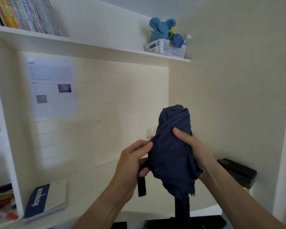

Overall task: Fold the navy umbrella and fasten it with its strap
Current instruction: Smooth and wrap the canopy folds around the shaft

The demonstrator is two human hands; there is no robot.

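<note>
The navy umbrella (171, 146) is collapsed and held upright in front of me, its fabric loosely bunched and its black handle (182, 210) pointing down. My right hand (191, 144) wraps around the bundle from the right, thumb pressed on the front of the cloth. My left hand (133, 161) pinches the fabric's left edge where the strap joins. The dark strap (141, 186) hangs loose below my left hand, unfastened.
A white desk (92, 184) with a blue-and-white notebook (45, 200) lies below. A black object (238, 171) sits at the right by the wall. Pens and clutter (2, 202) fill the left compartment. A shelf above carries books (23, 14) and a basket (166, 48) with a plush toy.
</note>
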